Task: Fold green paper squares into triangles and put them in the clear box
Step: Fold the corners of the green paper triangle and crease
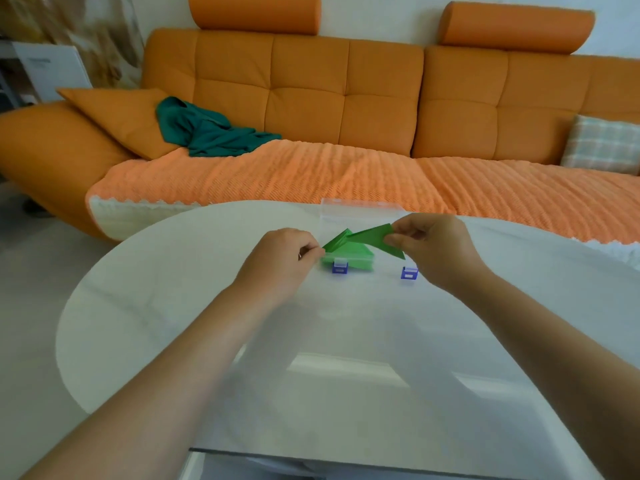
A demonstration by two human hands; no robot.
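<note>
While both my arms stretch forward over the glossy white round table point(173, 289), my left hand point(287, 258) pinches one corner of a thin, creased green paper triangle point(377, 239). My right hand point(429, 247) pinches the opposite end, fingers curled. The paper hangs just above the clear plastic box point(360, 207), where flat green sheets point(348, 257) lie behind two blue latches point(340, 268).

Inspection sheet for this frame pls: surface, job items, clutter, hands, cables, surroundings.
Surface: glossy white table.
Job's things: clear box, lid apparently raised, blue latches facing the person, green stack inside; folded green sheet held above it.
Clutter: nothing seen.
Hands: left hand and right hand each pinch one end of the folded green sheet.
Cables: nothing seen.
Surroundings: orange sofa behind, with green cloth and plaid cushion.
</note>
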